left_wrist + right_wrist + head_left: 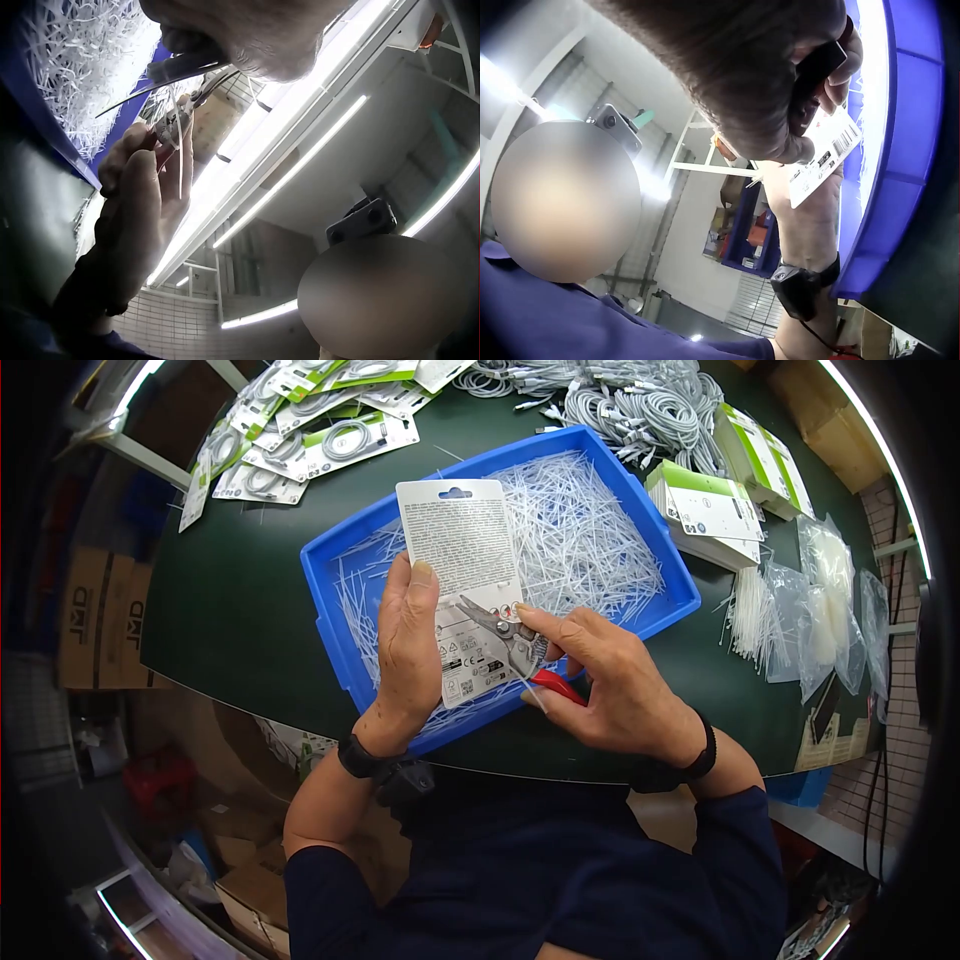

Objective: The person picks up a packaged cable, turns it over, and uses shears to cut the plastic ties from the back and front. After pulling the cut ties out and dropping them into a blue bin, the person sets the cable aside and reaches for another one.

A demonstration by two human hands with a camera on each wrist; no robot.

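Observation:
My left hand (408, 645) holds a white printed hang card (458, 545) upright by its left edge, thumb on the face with small text. In my right hand (610, 670) is a pair of red-handled cutting shears (520, 645), their metal blades lying over the card's lower half. A thin white plastic strip (181, 161) shows beside the shears in the left wrist view. Under both hands is a blue tray (680, 595) full of loose white plastic strips (590, 530). In the right wrist view, the card's (825, 161) barcode side shows below the right fingers.
Packaged coiled cables (345, 445) lie heaped at the back left. Behind the tray is a pile of grey cables (650, 410). Stacked green-and-white cards (710, 510), a bundle of white ties (750, 615) and clear plastic bags (830, 600) are on the right.

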